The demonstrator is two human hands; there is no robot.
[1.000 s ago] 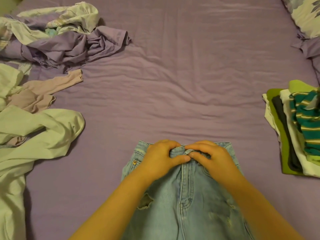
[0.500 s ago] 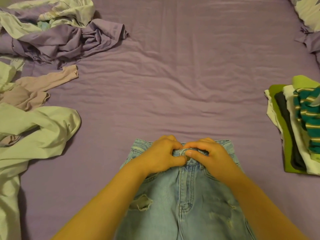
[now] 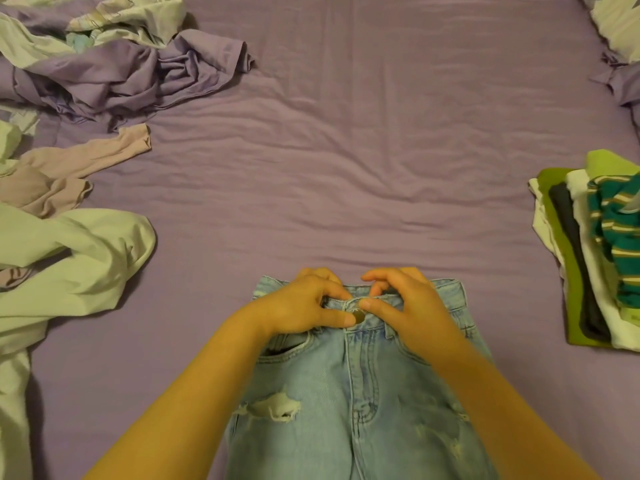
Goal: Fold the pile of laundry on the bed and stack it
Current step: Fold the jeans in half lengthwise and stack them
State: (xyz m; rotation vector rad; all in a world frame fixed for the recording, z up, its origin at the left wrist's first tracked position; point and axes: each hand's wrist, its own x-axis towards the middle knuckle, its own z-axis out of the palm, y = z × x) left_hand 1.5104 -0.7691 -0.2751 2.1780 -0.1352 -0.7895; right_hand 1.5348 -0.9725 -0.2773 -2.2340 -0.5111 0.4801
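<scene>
Nearest you, the jeans point(image 3: 360, 403) lie flat on the bed point(image 3: 346, 168), front side up, legs running off the bottom edge, a frayed rip point(image 3: 273, 407) on the leg under your left forearm. Both your hands sit at the waistband, close together. Your left hand point(image 3: 304, 306) has its fingers point(image 3: 332, 291) curled over the top edge of the band, and its thumb tip touches the metal button point(image 3: 358, 318). Your right hand point(image 3: 412, 306) pinches the band just beside the button, thumb on the front, the other fingers bent over the top; one finger is lifted a little off the cloth. To your left, a pale green garment point(image 3: 76, 268) sprawls unfolded, with a mauve one point(image 3: 62, 178) crumpled just behind it and touching it. To your right, well apart from the jeans, stands the stack point(image 3: 595, 251) of folded clothes, a teal striped piece point(image 3: 620, 237) on top, white, dark and lime layers showing at its near side. Farther off at the left corner, a heap point(image 3: 114, 60) of purple and pale printed cloth lies bunched. At the far right edge, a pillow point(image 3: 620, 26) shows in part.
</scene>
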